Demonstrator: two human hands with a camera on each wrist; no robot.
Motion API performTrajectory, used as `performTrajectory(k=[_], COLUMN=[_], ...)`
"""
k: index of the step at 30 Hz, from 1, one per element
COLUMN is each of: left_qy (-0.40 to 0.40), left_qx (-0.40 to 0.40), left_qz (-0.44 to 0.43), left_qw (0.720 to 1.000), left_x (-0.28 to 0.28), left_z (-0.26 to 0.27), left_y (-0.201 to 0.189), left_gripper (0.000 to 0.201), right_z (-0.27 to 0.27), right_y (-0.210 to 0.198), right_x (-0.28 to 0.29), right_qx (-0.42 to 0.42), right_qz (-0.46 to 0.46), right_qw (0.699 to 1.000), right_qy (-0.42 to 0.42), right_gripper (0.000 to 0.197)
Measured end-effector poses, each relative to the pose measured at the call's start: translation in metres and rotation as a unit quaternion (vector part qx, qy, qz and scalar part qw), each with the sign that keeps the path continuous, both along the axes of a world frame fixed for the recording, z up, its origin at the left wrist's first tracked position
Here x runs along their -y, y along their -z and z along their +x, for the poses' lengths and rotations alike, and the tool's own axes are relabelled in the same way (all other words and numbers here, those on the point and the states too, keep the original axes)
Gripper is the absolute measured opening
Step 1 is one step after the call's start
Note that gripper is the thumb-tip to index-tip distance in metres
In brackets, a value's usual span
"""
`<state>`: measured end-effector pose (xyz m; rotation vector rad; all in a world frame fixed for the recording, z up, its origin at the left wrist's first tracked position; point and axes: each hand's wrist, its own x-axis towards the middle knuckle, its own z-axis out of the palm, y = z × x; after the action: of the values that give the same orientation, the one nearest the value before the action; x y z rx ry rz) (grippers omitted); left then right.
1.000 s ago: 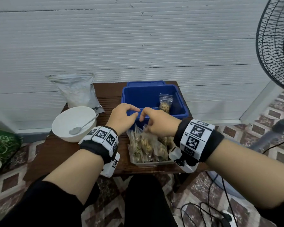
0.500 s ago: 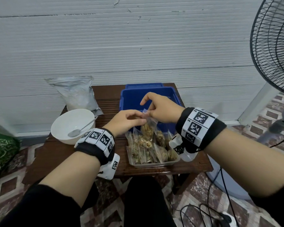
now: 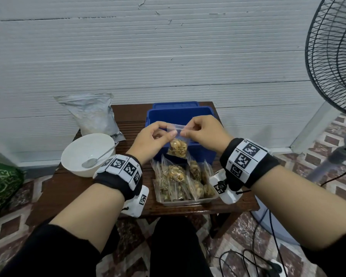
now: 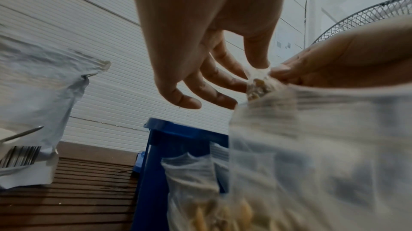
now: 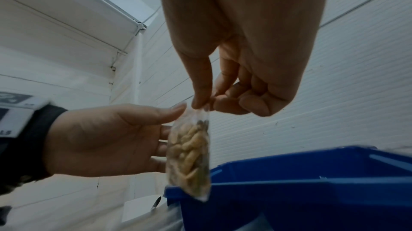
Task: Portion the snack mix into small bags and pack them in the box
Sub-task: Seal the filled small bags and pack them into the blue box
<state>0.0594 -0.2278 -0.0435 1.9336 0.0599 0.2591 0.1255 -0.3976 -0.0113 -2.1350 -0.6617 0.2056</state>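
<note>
A small clear bag of snack mix [image 3: 177, 148] hangs over the near rim of the open blue box [image 3: 180, 116]. Both hands hold it by its top strip. My left hand [image 3: 169, 131] pinches the left end, and my right hand [image 3: 185, 131] pinches the right end between thumb and forefinger. The right wrist view shows the bag [image 5: 191, 152] dangling from that pinch [image 5: 201, 107], with the left hand [image 5: 107, 137] beside it. In the left wrist view the bag [image 4: 256, 88] is small between the fingertips. Several filled bags stand in a clear tray [image 3: 188, 201] below.
A white bowl [image 3: 88, 142] with a spoon [image 3: 100, 156] sits at the table's left. A large grey snack pouch [image 3: 92, 116] leans on the wall behind it. A standing fan [image 3: 332, 56] is on the right, with cables on the floor.
The hands went from the tray's bags to lifting one bag. It now hangs higher, in front of the box, held at both top corners.
</note>
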Motion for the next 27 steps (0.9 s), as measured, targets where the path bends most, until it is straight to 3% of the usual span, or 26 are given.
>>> performTrajectory(k=[5,13,17,20,27], left_qy=[-0.009,-0.046,-0.029,-0.032,-0.045], left_qx=[-0.001,0.044,0.033,0.024,0.042], left_qz=[0.011,0.093,0.083,0.066,0.074], left_qw=[1.0,0.994,0.996,0.997,0.995], left_x=[0.0,0.001,0.008,0.011,0.011], left_z=[0.004,0.018,0.028,0.033,0.039], left_y=[0.0,-0.005,-0.013,-0.012,-0.01], left_gripper=[0.012,0.014,0.01,0.009,0.006], right_z=[0.001,0.012,0.021,0.026,0.03], right_y=[0.01,0.018,0.022,0.024,0.021], right_x=[0.001,0.002,0.0,-0.001,-0.003], right_qx=[-0.055,-0.104,-0.132,-0.155,-0.119], right_qz=[0.085,0.191,0.24,0.251,0.213], right_qw=[0.995,0.975,0.959,0.953,0.968], right_qy=[0.018,0.056,0.075,0.076,0.058], right_gripper=[0.006,0.015,0.013,0.004,0.011])
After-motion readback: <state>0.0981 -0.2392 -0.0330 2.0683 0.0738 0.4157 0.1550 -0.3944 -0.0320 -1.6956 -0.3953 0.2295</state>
